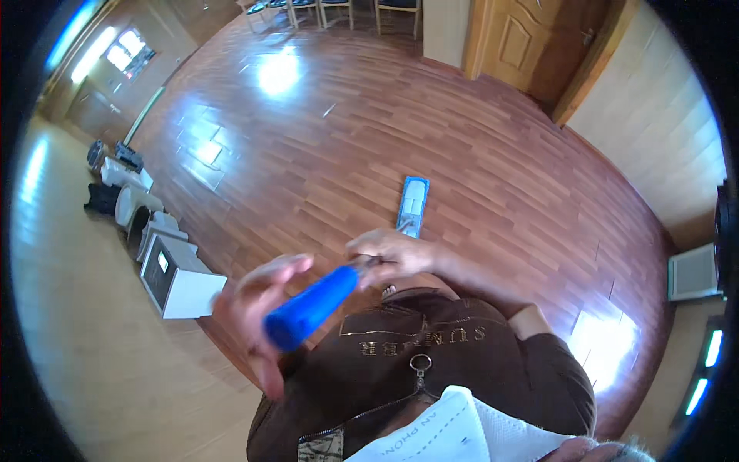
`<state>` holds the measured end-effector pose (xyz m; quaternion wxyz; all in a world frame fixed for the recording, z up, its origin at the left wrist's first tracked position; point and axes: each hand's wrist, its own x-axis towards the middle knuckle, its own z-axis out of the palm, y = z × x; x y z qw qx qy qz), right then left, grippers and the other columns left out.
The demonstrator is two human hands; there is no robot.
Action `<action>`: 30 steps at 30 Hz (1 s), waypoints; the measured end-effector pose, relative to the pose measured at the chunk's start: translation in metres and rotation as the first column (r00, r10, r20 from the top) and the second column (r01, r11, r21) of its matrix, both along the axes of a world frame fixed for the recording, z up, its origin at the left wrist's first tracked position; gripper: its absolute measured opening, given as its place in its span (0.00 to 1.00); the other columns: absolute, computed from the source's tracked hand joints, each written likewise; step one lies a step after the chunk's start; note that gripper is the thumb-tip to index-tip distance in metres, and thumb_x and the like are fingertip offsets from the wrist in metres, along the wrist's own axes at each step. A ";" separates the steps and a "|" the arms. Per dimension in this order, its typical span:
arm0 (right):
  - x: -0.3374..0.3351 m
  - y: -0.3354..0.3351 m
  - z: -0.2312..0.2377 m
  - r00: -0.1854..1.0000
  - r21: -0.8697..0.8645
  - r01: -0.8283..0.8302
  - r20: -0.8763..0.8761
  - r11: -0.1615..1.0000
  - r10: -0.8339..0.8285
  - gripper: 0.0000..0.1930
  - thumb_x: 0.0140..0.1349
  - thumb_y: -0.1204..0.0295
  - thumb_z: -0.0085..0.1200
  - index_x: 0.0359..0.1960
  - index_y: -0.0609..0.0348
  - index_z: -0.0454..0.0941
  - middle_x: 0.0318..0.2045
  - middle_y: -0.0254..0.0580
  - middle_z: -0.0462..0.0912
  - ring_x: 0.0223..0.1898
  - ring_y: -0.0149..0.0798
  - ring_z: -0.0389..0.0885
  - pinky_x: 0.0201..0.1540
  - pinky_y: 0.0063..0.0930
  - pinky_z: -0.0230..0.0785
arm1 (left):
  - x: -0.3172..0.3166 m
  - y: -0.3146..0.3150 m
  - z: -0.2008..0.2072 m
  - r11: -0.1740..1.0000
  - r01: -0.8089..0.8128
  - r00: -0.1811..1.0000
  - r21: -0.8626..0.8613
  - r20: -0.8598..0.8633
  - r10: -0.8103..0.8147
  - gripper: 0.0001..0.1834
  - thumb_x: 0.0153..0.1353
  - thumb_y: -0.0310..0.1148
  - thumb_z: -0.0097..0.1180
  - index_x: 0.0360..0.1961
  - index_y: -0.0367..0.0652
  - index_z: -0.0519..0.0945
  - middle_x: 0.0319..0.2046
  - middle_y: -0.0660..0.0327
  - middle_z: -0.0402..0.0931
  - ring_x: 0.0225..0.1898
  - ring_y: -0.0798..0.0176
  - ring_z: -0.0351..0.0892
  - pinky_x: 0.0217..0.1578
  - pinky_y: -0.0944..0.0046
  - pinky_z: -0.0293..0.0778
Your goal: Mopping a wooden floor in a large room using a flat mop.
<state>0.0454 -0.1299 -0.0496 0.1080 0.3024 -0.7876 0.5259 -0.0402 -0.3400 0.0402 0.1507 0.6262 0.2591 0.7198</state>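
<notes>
A flat mop stands in front of me, its blue-edged head resting on the wood floor and its thick blue handle grip rising close toward me. My right hand is closed round the pole just below the grip. Beside the grip's upper end, my left hand has its fingers spread, slightly blurred; no hold on the handle shows. Most of the pole between my right hand and the mop head is hidden behind the hand.
Shiny brown floorboards spread ahead. Along the left wall stand a white box-shaped appliance and several other items. Chairs line the far end. A wooden door is at the upper right, and a white-framed unit at the right wall.
</notes>
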 end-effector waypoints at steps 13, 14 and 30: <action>-0.083 -0.041 -0.139 0.827 0.170 0.399 0.359 0.901 -0.433 0.08 0.42 0.68 0.60 0.20 0.53 0.73 0.21 0.45 0.76 0.28 0.53 0.76 0.28 0.44 0.65 | -0.070 -0.062 0.043 0.608 -0.694 0.443 0.386 -0.437 0.783 0.20 0.57 0.33 0.46 0.52 0.48 0.61 0.28 0.56 0.74 0.22 0.62 0.71 0.42 0.47 0.67; -0.086 -0.038 -0.134 0.792 0.231 0.430 0.368 0.873 -0.487 0.06 0.41 0.69 0.59 0.20 0.52 0.73 0.21 0.44 0.76 0.28 0.53 0.76 0.29 0.44 0.66 | -0.081 -0.064 0.039 0.600 -0.685 0.435 0.414 -0.428 0.792 0.21 0.56 0.31 0.45 0.52 0.46 0.60 0.28 0.55 0.74 0.22 0.61 0.71 0.42 0.46 0.67; 0.061 0.155 -0.223 0.312 0.480 0.774 0.280 0.414 -0.908 0.04 0.44 0.68 0.58 0.23 0.50 0.77 0.23 0.48 0.79 0.30 0.54 0.79 0.33 0.45 0.71 | -0.046 0.143 -0.042 0.961 -0.268 0.835 0.069 -0.482 0.267 0.21 0.58 0.30 0.59 0.47 0.48 0.61 0.37 0.53 0.78 0.32 0.53 0.81 0.46 0.43 0.69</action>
